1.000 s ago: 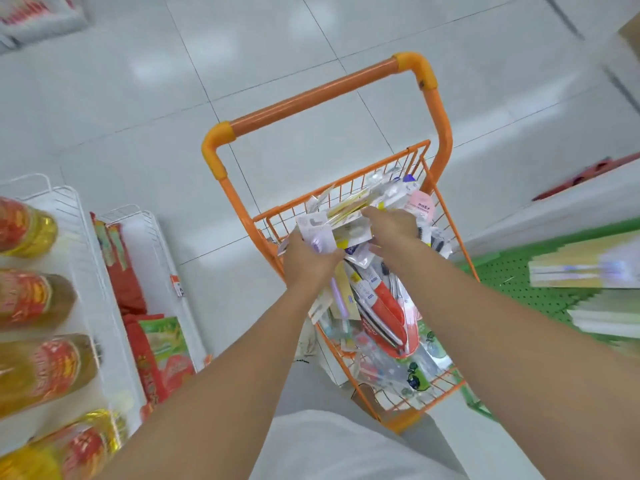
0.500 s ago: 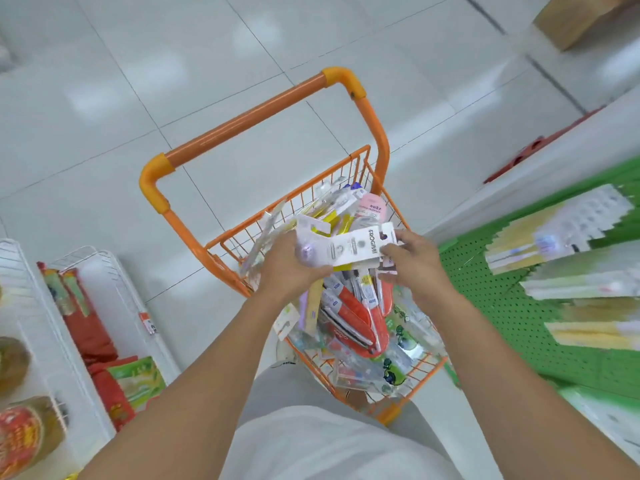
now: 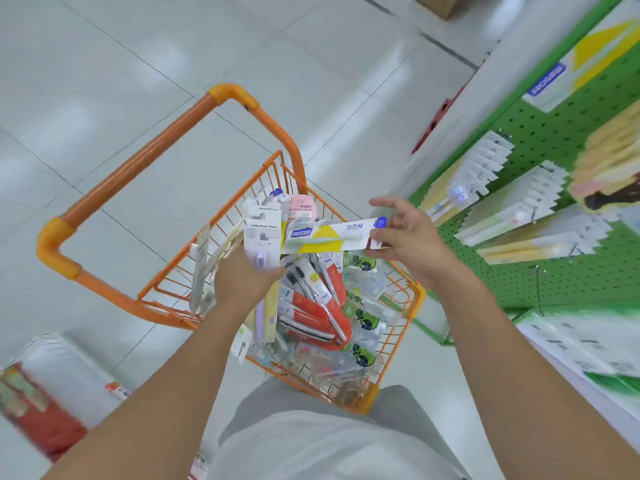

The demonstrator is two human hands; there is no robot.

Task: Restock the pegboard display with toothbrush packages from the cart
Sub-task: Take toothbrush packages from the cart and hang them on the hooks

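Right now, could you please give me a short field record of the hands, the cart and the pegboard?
left hand: grips a bundle of packs over the cart
right hand: pinches one yellow-and-white pack by its end
cart: orange, full of mixed toothbrush packs
pegboard: green, at the right, rows of packs already hanging
pack in right hand: not yet hung

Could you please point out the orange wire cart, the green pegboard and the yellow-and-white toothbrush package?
orange wire cart (image 3: 138, 157), head view, handle bar
green pegboard (image 3: 554, 271), head view, bare panel
yellow-and-white toothbrush package (image 3: 329, 235), head view, card middle
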